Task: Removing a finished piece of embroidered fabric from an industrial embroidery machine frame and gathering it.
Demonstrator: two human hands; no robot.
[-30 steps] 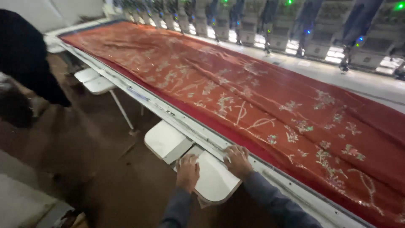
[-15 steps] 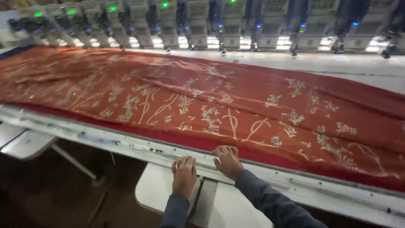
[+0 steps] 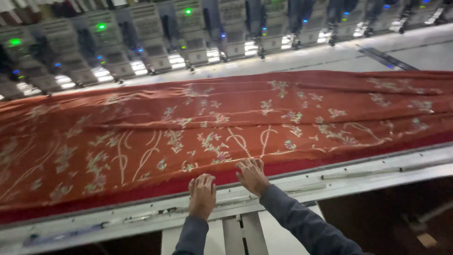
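A long red cloth (image 3: 226, 137), embroidered with pale floral and looping motifs, lies spread flat across the bed of an embroidery machine, its near hem running along the grey metal frame rail (image 3: 330, 179). The left hand (image 3: 203, 194) rests palm down and flat on that rail with its fingertips at the hem, gripping nothing, while the right hand (image 3: 251, 174), just beside it, lies flat on the hem itself, also gripping nothing. Beyond the cloth's far edge stands a row of stitching heads (image 3: 198, 33) with green and blue lamps.

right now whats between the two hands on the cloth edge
In the head view, only red embroidered cloth and a strip of grey frame rail lie between left hand and right hand.
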